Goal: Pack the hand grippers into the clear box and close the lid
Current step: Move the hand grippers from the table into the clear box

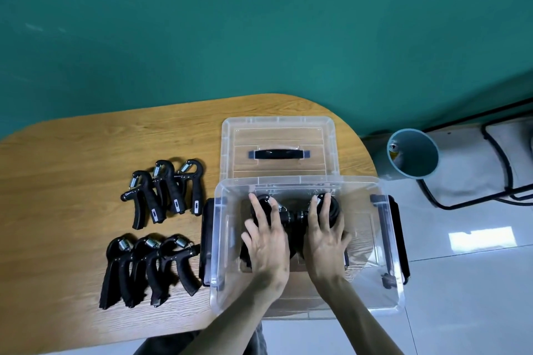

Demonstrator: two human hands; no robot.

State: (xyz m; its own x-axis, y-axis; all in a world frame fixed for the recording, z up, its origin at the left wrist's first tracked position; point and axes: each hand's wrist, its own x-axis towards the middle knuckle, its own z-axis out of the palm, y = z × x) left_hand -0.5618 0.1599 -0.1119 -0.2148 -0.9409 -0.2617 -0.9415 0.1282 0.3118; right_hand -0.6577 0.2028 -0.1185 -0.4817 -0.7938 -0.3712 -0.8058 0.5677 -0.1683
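The clear box (383, 262) stands open at the right end of the wooden table, its black side latches hanging down. Both my hands are inside it. My left hand (268, 242) lies fingers spread on black hand grippers (291, 217) at the box bottom, and my right hand (324, 235) rests on the grippers beside it. Whether either hand is gripping one or only pressing down is hidden. The clear lid (278, 131), with a black handle, lies flat behind the box. Three grippers (164, 190) lie left of the box, with three more (147, 265) nearer me.
The wooden table (72, 158) has a rounded right end; the box overhangs its right edge. A teal bin (412, 153) stands on the tiled floor at right, beside a black metal frame (501, 176). A teal wall rises behind.
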